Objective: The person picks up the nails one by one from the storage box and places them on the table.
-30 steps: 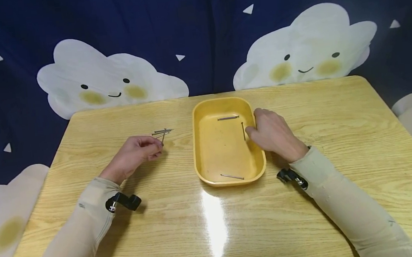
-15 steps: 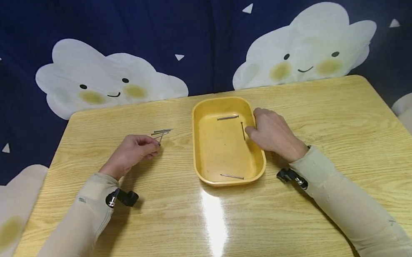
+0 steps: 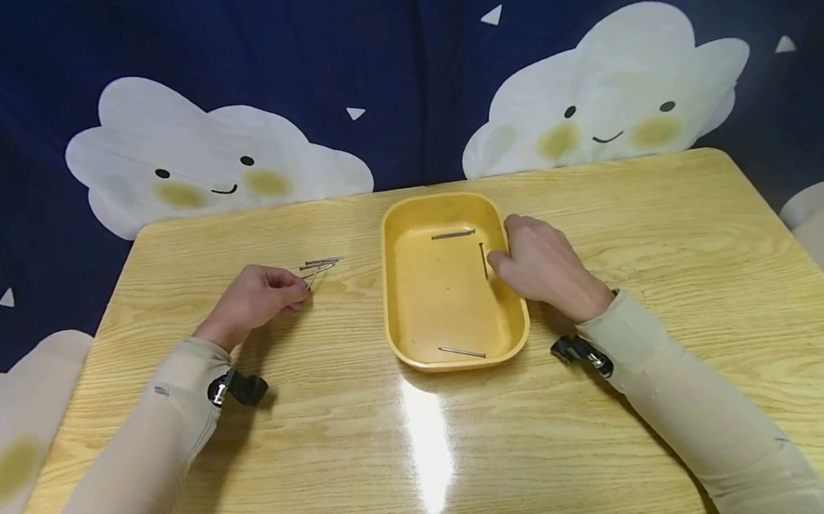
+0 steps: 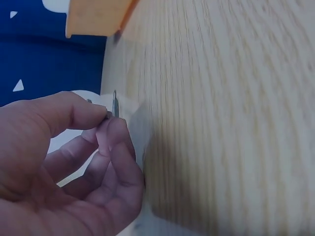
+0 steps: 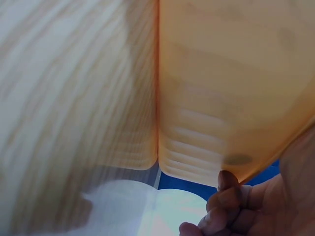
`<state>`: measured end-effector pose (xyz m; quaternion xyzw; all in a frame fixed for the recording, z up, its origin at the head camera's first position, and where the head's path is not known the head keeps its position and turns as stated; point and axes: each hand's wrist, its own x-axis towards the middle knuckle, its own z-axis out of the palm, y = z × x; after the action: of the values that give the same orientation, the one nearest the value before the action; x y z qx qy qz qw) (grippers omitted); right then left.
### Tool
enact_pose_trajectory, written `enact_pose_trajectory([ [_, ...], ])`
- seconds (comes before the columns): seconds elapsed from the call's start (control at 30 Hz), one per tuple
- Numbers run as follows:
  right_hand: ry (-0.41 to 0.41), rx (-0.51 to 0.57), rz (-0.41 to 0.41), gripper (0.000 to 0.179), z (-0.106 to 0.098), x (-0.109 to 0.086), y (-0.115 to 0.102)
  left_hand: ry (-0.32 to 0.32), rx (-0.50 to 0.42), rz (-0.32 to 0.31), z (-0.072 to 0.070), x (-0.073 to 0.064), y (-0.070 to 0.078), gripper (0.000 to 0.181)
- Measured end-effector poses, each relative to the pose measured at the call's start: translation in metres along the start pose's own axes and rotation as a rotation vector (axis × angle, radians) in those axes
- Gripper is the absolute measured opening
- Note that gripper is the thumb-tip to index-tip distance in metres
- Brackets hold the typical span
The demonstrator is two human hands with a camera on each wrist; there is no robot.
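"What's leftmost?"
"The left hand (image 3: 254, 297), pinching a nail (image 3: 315, 275); loose nails (image 3: 320, 262) lie on the counter (image 3: 310, 435) just beyond it."
"And then?"
"A yellow tray (image 3: 387, 293) between both hands, holding more nails (image 3: 462, 352), its side gripped by the right hand (image 3: 543, 264)."

— Bright, even light from the head camera, with a white streak of glare blazing down the table (image 3: 428, 448)!
— And soft shadows along the inner side of both sleeves (image 3: 139, 453), so the light looks overhead. The nails (image 3: 320, 261) show hair-thin, fine detail lost.
— Over to the left wrist: dimmer, cooler, a broad fuzzy shadow beside the left hand (image 4: 74, 191).
— Right wrist, and it's hazy! Pale bands of shine across the tray (image 5: 197, 132), the cloud (image 5: 174, 214) washed out, the right hand (image 5: 258, 211) darker.
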<state>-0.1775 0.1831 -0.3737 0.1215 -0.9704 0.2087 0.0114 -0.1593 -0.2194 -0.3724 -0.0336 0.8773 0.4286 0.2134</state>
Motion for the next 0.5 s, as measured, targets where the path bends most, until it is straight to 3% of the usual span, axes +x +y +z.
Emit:
enact_pose_trajectory([
  [0.37, -0.002, 0.011, 0.005, 0.021, -0.0006, -0.0001, 0.0005, -0.002, 0.115, 0.021, -0.0053, 0.0021, 0.0055, 0.033],
  [0.5, -0.003, 0.015, 0.004, 0.021, -0.0008, -0.0004, 0.0004, 0.007, 0.196, 0.028, -0.0056, 0.0059, 0.0061, 0.031],
])
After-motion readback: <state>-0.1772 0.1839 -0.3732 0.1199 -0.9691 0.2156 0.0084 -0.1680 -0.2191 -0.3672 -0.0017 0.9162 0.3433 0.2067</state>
